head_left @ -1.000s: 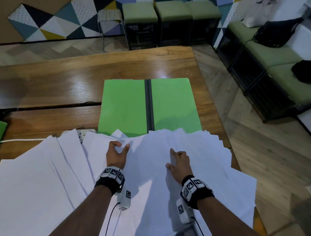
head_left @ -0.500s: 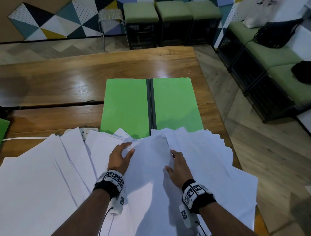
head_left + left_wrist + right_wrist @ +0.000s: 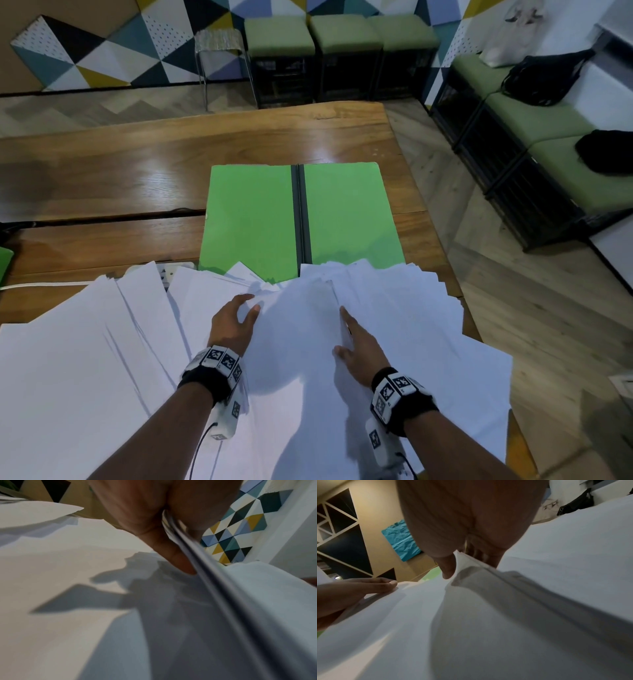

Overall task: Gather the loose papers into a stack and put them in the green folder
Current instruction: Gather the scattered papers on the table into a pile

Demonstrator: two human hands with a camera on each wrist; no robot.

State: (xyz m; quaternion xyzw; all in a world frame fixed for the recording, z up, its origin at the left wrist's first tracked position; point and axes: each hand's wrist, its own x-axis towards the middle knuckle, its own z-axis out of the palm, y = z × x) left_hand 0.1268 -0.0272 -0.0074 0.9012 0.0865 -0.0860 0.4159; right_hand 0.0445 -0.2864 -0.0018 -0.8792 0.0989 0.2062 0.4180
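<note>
The loose papers (image 3: 102, 359) lay fanned across the lower half of the frame on the wooden table (image 3: 102, 164), their far edges overlapping the near edge of the open green folder (image 3: 250, 219) at centre. The left hand (image 3: 231, 325) grasped the left edge of a middle bunch of sheets, thumb on top. The right hand (image 3: 359, 346) clasped the bunch's right edge, fingers tucked under it. Green stools (image 3: 279, 37) stood along the top.
</note>
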